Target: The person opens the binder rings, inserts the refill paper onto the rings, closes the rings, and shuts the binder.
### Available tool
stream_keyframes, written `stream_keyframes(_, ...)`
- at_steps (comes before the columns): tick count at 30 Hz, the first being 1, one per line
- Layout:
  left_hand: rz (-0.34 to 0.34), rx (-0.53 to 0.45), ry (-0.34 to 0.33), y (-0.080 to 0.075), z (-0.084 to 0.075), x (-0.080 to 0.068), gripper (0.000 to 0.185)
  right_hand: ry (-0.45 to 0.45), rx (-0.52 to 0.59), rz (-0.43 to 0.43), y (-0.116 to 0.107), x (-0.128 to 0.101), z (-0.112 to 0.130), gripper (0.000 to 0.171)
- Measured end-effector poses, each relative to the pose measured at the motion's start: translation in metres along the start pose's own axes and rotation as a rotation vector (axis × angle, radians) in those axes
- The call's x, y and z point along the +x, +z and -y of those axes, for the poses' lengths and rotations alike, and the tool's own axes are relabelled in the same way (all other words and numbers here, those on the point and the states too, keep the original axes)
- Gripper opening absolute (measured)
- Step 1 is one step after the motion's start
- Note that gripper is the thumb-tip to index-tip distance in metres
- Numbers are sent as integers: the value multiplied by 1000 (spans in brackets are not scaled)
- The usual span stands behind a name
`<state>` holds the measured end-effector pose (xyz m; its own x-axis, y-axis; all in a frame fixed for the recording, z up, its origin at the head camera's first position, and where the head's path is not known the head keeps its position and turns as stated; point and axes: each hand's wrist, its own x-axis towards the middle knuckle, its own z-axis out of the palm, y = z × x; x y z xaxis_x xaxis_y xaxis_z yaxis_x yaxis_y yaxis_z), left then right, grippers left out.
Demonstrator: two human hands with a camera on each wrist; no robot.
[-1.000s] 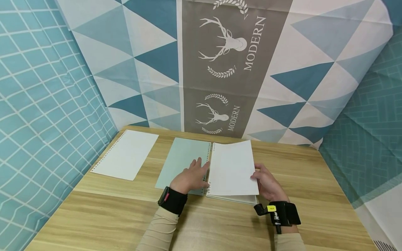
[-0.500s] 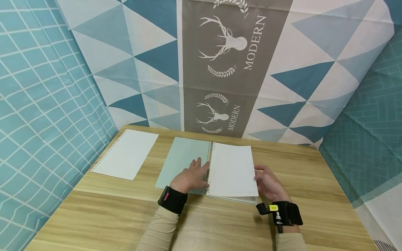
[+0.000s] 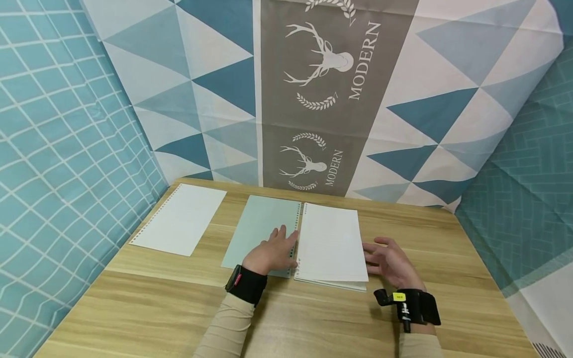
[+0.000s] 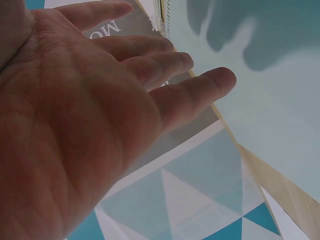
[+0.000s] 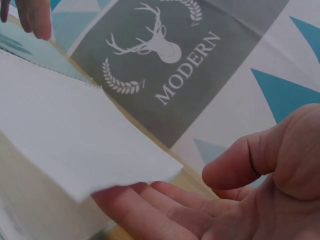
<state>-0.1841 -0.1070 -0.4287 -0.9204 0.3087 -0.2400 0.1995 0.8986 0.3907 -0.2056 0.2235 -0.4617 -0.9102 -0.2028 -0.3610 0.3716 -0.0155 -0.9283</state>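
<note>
An open ring-bound notebook lies on the wooden table point(image 3: 147, 303). Its pale green cover point(image 3: 261, 223) is folded out to the left, and a stack of white lined pages point(image 3: 330, 246) lies on the right. My left hand point(image 3: 272, 251) rests flat on the green cover beside the binding holes, fingers straight. In the left wrist view the left hand point(image 4: 100, 100) is spread above the green cover point(image 4: 270, 125). My right hand point(image 3: 390, 261) hovers at the right edge of the pages, fingers relaxed. In the right wrist view the right hand point(image 5: 240, 200) has its fingertips under the top sheet's point(image 5: 65, 140) corner, thumb apart.
A loose white sheet point(image 3: 181, 223) with punched holes along its left edge lies at the table's far left. Patterned fabric point(image 3: 331, 99) with deer prints hangs behind the table and on both sides.
My right hand has released the top sheet it was lifting by its right edge; the sheet has dropped onto the stack. The hand has opened and drifted slightly right. The left hand has stayed put.
</note>
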Motion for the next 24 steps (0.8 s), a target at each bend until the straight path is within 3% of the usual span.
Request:
stream_keyframes(11, 11, -25, -2, 1, 3, 1, 79, -1, 118, 17, -20, -8, -1, 66)
stream_keyframes(24, 13, -20, -7, 2, 4, 0, 79, -1, 153, 52, -40, -13, -4, 64)
